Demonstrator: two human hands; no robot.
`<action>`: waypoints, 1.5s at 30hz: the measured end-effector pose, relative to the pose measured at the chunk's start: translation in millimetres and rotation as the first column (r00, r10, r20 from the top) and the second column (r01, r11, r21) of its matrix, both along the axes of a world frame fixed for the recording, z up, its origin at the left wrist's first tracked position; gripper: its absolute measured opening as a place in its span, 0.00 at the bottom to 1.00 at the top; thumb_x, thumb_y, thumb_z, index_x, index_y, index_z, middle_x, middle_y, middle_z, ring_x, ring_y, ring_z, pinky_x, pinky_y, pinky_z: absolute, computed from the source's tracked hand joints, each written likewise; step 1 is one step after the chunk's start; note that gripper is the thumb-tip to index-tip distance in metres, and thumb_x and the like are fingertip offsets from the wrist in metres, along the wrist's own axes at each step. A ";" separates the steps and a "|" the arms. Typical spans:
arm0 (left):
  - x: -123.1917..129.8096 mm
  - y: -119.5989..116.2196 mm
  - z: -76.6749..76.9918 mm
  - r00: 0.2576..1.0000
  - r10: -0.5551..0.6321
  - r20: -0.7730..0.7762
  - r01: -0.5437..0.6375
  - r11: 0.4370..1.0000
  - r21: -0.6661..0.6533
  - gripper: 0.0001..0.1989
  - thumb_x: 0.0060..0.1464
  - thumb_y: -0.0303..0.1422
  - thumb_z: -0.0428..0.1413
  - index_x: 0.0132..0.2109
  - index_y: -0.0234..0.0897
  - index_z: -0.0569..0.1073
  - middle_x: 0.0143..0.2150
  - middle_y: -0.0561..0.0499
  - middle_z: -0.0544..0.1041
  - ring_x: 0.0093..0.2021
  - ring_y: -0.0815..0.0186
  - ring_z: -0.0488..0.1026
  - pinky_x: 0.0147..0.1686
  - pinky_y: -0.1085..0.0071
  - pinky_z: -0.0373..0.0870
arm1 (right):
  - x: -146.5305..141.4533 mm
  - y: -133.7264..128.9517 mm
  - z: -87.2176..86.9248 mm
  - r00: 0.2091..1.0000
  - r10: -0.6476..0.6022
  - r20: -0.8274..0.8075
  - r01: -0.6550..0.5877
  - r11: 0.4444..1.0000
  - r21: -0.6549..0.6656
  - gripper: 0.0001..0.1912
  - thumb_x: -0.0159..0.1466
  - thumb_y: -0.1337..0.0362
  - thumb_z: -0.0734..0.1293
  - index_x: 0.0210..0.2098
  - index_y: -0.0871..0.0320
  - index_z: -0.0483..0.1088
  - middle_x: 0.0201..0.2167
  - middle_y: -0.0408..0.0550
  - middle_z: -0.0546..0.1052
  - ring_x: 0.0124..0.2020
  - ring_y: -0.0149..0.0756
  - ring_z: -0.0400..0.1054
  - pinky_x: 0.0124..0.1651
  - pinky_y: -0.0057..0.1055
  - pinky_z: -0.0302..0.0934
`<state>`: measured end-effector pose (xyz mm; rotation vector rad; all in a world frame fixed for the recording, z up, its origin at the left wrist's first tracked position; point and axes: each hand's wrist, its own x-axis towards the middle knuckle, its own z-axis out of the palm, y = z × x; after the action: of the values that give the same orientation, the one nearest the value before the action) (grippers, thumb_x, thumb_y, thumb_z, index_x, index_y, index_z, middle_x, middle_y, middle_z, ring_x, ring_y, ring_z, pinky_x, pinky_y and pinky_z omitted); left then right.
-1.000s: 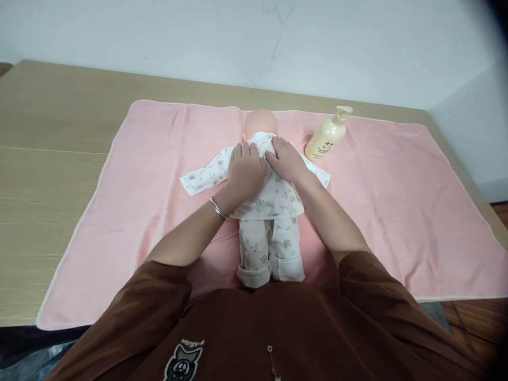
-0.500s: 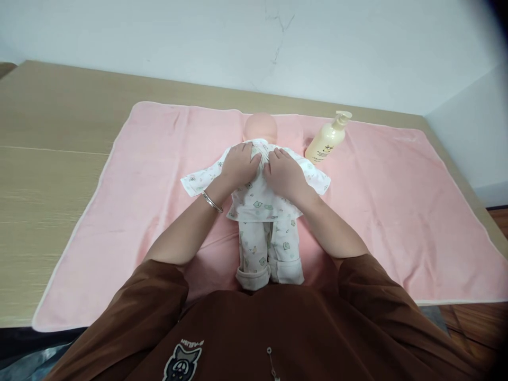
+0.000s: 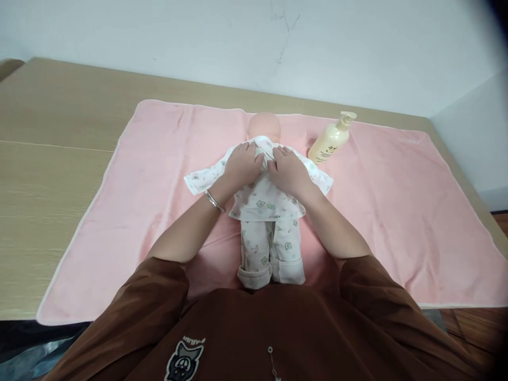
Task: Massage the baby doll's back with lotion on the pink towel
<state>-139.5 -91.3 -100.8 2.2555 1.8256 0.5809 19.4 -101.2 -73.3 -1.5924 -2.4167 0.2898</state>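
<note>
A baby doll lies on a pink blanket [image 3: 130, 201], its bald head [image 3: 264, 126] toward the wall. It wears a white printed shirt [image 3: 264, 203] with sleeves spread to both sides, and matching trousers [image 3: 256, 248] with rolled cuffs. My left hand [image 3: 243, 168], with a silver bangle at the wrist, is closed on the shirt's upper chest, left of the middle. Just right of it, my right hand [image 3: 290, 172] is closed on the shirt fabric too. Between my hands the cloth is bunched below the neck. Palms and most fingertips are hidden.
A pale yellow pump bottle [image 3: 328, 143] lies tilted in view on the blanket, right of the doll's head. The wooden table [image 3: 59, 116] extends left of the blanket. Behind it rises a cracked white wall [image 3: 222, 47].
The whole view has shifted slightly. Both hands remain at the upper shirt, and the cloth by the neck looks a little more lifted and folded.
</note>
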 end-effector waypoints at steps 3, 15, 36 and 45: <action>3.2 0.7 -3.2 0.992 0.125 0.030 -0.125 0.992 0.017 0.20 0.70 0.35 0.44 0.56 0.27 0.74 0.54 0.32 0.80 0.58 0.47 0.75 0.63 0.51 0.70 | -1.5 -3.6 2.6 1.000 -0.012 -0.005 0.012 1.000 -0.001 0.23 0.74 0.65 0.54 0.58 0.70 0.71 0.61 0.68 0.76 0.68 0.59 0.66 0.72 0.55 0.60; 10.3 -11.5 4.2 0.998 0.055 -0.027 -0.054 0.998 0.044 0.21 0.69 0.32 0.42 0.58 0.25 0.73 0.57 0.29 0.77 0.61 0.46 0.73 0.65 0.50 0.67 | 4.1 13.2 -7.2 1.000 0.009 -0.015 -0.009 1.000 0.000 0.28 0.75 0.62 0.54 0.66 0.75 0.65 0.70 0.70 0.68 0.74 0.60 0.59 0.77 0.55 0.51; -8.6 13.6 -8.9 0.999 -0.009 -0.031 0.009 1.000 0.000 0.15 0.69 0.31 0.42 0.49 0.37 0.74 0.52 0.36 0.78 0.55 0.48 0.74 0.56 0.51 0.70 | -3.6 5.0 -7.3 1.000 0.008 -0.006 -0.008 1.000 0.015 0.30 0.75 0.61 0.53 0.67 0.75 0.65 0.70 0.69 0.69 0.74 0.58 0.59 0.78 0.54 0.50; 7.8 -0.6 -5.2 0.995 0.101 0.006 -0.101 0.995 0.008 0.21 0.71 0.35 0.40 0.55 0.30 0.73 0.54 0.30 0.77 0.57 0.45 0.72 0.62 0.48 0.66 | 5.4 32.6 -16.0 0.993 -0.083 -0.090 0.073 0.991 -0.109 0.38 0.74 0.51 0.56 0.74 0.71 0.55 0.77 0.66 0.57 0.80 0.55 0.49 0.81 0.56 0.43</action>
<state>-131.7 -91.9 -106.0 2.1749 1.9468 0.6117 24.8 -68.6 -89.3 -1.6725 -2.2972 0.4741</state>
